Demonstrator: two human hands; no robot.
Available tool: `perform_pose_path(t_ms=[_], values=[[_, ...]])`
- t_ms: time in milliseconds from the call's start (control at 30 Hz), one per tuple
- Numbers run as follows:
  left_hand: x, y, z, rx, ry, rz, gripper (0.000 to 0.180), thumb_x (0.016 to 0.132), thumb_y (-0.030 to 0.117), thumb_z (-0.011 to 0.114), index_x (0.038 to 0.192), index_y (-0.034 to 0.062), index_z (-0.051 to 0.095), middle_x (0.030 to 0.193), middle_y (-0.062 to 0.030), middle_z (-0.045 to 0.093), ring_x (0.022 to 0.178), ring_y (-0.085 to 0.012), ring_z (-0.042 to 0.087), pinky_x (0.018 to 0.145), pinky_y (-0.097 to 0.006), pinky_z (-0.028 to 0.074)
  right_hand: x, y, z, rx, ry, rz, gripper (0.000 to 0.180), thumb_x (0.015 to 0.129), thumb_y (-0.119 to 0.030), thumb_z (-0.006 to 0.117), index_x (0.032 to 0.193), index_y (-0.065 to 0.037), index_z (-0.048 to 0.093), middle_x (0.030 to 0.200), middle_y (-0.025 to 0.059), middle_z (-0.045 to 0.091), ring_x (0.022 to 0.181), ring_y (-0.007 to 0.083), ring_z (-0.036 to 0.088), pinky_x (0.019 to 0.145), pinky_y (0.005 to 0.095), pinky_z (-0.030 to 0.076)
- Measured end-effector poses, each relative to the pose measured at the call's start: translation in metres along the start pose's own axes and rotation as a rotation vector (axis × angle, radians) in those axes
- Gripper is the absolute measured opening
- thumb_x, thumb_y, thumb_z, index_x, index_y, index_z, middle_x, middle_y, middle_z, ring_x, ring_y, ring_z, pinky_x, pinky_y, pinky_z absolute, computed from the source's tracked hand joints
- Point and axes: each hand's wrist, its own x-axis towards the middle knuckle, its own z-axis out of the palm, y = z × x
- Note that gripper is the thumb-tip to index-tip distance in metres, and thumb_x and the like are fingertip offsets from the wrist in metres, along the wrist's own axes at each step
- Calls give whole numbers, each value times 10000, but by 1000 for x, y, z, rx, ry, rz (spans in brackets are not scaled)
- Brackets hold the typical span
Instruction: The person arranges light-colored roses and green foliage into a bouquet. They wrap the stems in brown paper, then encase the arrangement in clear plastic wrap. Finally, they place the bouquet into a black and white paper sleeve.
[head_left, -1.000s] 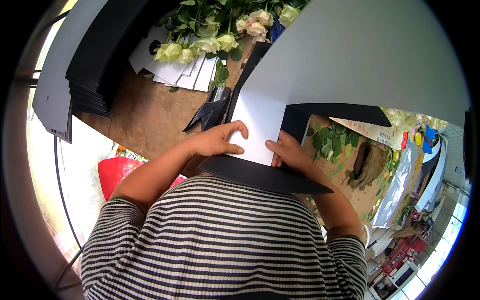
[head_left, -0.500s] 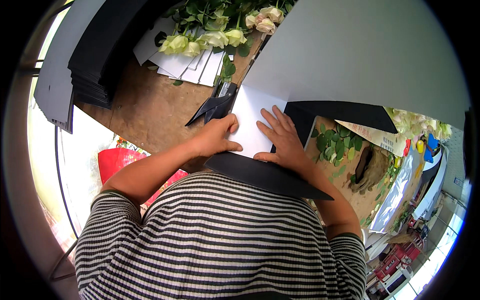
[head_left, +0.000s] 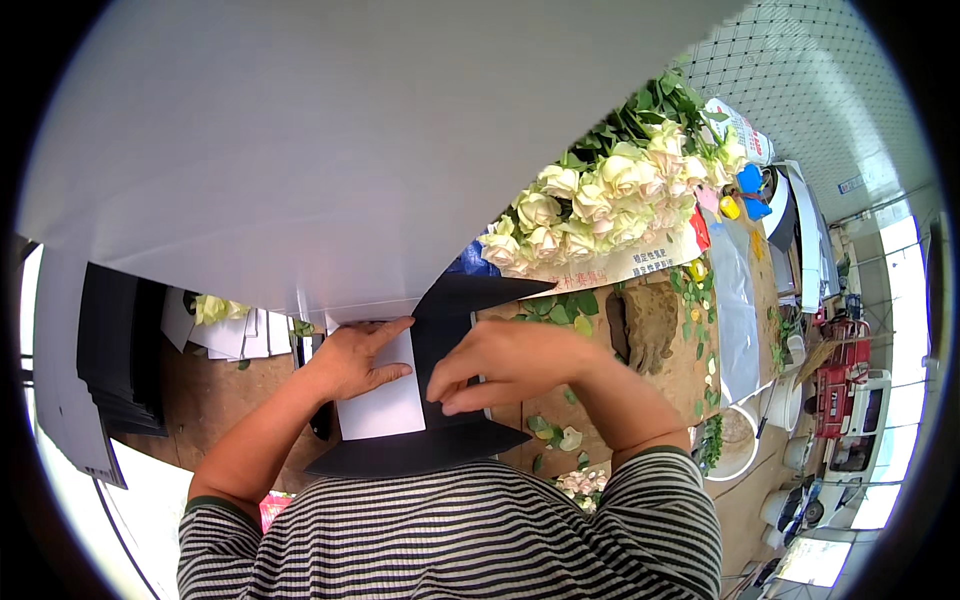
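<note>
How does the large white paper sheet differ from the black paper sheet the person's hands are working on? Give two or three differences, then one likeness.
The large white paper sheet fills the upper picture; the black paper sheet is far smaller in view. The white sheet lifts toward the camera, while the black one lies low by the striped shirt. The left hand rests flat on the white part; the right hand presses the black fold. Both are thin, plain paper sheets.

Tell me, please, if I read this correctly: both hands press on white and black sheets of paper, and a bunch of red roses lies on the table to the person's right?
Not quite. The roses are cream-white, not red, as the head view shows. The rest holds: the left hand and the right hand press on the white sheet and the black sheet, and the bunch lies to the person's right.
</note>
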Motion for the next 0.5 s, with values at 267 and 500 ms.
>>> perform_pose_path(t_ms=[267,500], values=[[5,8,1,0,-23,-57,563,848,458,601,1262,103,464,1016,-219,619,962,-402,588,860,-444,458,-45,38,-188,-1531,300,773,356,769,-35,594,1052,-226,696,1240,-1,555,1055,246,531,893,358,480],[3,0,11,-1,33,-48,571,838,441,615,1270,101,462,940,-207,632,915,-388,597,836,-441,464,-92,-97,-241,-405,1434,-588,119,904,-75,555,984,-28,630,929,85,661,836,197,622,746,317,510]])
